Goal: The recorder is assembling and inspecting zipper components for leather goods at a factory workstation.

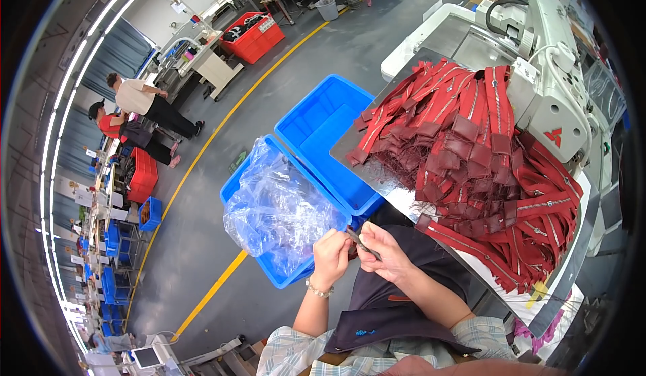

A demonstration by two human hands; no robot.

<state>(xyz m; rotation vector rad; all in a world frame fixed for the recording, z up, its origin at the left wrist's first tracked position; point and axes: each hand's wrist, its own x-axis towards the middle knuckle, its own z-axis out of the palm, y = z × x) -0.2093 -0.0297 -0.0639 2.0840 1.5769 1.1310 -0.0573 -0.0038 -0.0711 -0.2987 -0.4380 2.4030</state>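
My right hand (387, 253) is closed round a small, dark, slim tool (364, 244) that looks like thread snips. Its tip points at my left hand (331, 255), whose fingers are pinched together just beside it. Whatever the left fingers hold is too small to make out. Below and behind the hands lies a crumpled clear plastic bag (279, 204) in a blue bin (287, 275). To the right, a large pile of red zippers (464, 140) with metal teeth and dark red end tabs covers a metal worktop (404, 194).
A second blue bin (316, 130) stands beyond the first, partly under the worktop. A pale industrial sewing machine (562, 100) rises at the right behind the zippers. Across the yellow floor line (222, 123) are red crates (252, 37), workbenches and several people.
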